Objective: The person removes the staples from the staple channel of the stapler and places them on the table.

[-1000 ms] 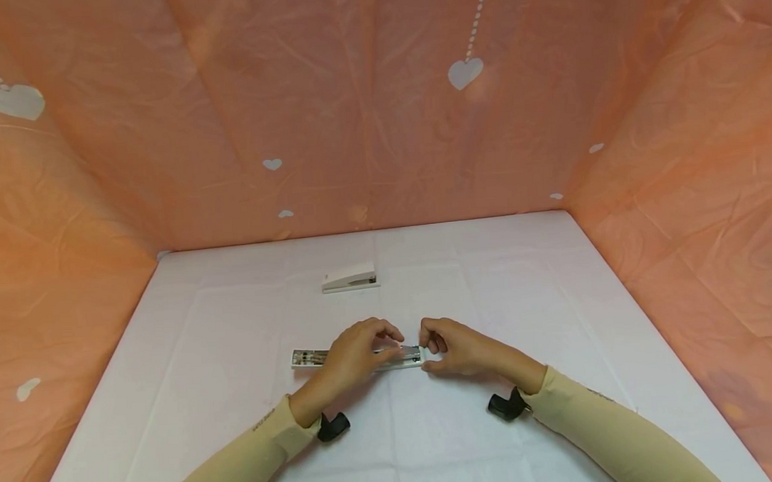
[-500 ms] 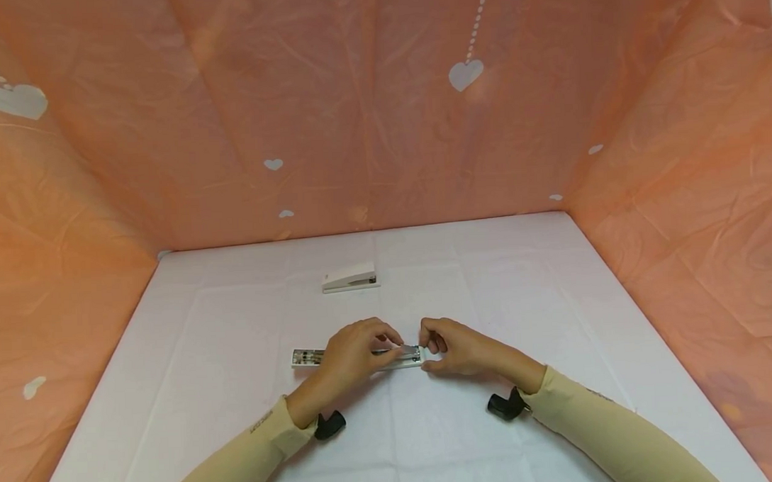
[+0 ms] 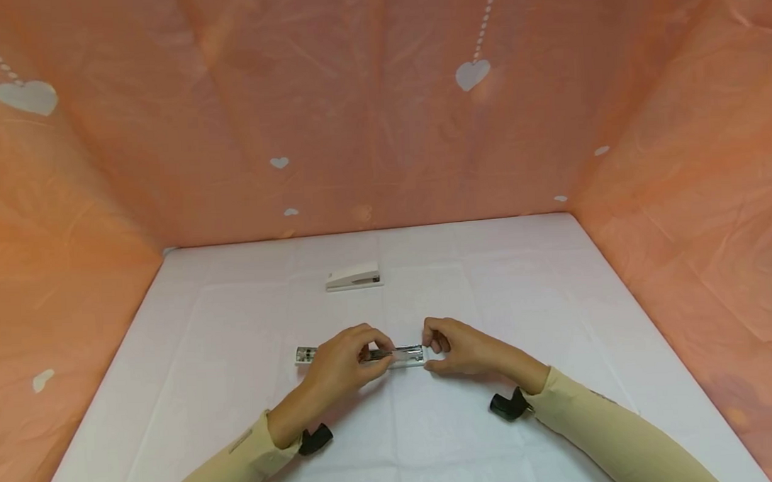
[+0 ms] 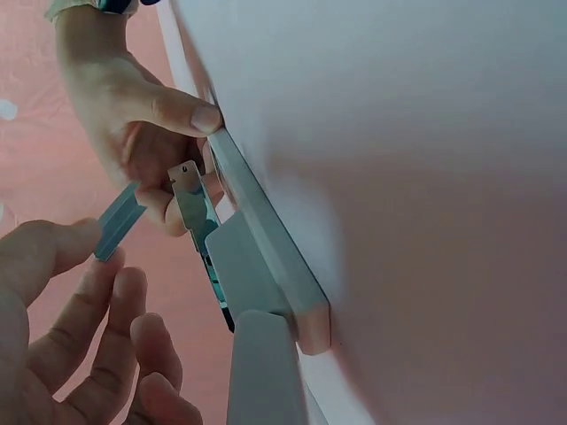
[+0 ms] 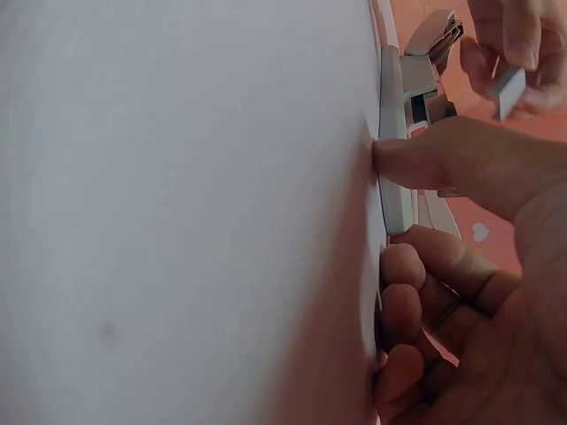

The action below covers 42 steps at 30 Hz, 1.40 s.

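Note:
An unfolded white stapler (image 3: pixel 412 362) lies on the white cloth, its top swung back to the left and its metal rail (image 4: pixel 197 208) exposed. My left hand (image 3: pixel 340 362) pinches a short strip of staples (image 4: pixel 120 221) between thumb and index finger, held above the stapler and apart from the rail. The other left fingers are loosely bent. With thumb and bent fingers my right hand (image 3: pixel 465 347) grips the right end of the stapler base (image 5: pixel 396 133). Part of the stapler's top is hidden behind the left hand in the head view.
Farther back on the white-covered table (image 3: pixel 489 266) stands a second white stapler (image 3: pixel 354 277), folded closed. An orange curtain (image 3: pixel 382 127) with white hearts surrounds the table's back and sides. Black wrist cameras (image 3: pixel 508 405) sit under both wrists.
My left hand has drawn back to the left and lifted the strip of staples off the rail area, uncovering more of the rail. The right hand keeps its hold on the base.

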Each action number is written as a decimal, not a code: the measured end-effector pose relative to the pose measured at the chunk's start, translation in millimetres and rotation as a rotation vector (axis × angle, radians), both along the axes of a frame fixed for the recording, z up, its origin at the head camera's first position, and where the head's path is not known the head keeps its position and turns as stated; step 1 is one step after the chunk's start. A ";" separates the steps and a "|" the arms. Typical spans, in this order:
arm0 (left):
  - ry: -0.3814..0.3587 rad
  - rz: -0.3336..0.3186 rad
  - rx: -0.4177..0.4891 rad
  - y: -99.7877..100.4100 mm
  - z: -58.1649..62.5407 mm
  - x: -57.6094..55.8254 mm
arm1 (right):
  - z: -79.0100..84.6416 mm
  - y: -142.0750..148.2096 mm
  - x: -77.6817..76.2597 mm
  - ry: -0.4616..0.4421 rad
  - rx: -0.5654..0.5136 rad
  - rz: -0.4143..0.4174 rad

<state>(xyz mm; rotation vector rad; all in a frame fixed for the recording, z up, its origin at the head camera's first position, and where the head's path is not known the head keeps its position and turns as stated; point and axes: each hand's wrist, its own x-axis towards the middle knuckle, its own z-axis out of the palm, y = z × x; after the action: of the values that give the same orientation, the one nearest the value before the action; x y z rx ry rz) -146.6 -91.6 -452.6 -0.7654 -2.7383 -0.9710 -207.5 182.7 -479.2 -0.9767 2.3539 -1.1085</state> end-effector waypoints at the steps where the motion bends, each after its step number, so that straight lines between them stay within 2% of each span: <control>1: -0.004 -0.009 -0.001 -1.0 0.5 1.6 | 0.0 0.2 0.0 0.001 -0.001 0.000; 8: -0.022 -0.060 -0.043 -5.7 -2.2 10.4 | 1.2 0.4 -0.1 -0.001 0.003 -0.002; 19: -0.043 -0.079 -0.090 -5.3 -2.4 22.7 | 1.9 1.5 -0.8 0.002 0.001 0.008; 28: -0.077 -0.043 -0.122 -5.0 -11.8 24.4 | 2.5 0.7 -0.6 -0.001 0.005 0.016; 36: -0.036 0.004 -0.190 -5.6 -9.8 30.7 | 2.6 0.2 1.0 -0.017 0.004 0.008; 42: -0.053 0.014 -0.250 -7.3 -11.1 34.0 | 1.8 2.9 2.4 -0.005 0.006 -0.001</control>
<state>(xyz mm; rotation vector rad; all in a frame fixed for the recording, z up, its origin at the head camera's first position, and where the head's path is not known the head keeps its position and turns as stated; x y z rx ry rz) -112.6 -98.9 -463.7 -0.7645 -2.9436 -0.6613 -205.1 185.6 -477.4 -0.9699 2.3531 -1.1016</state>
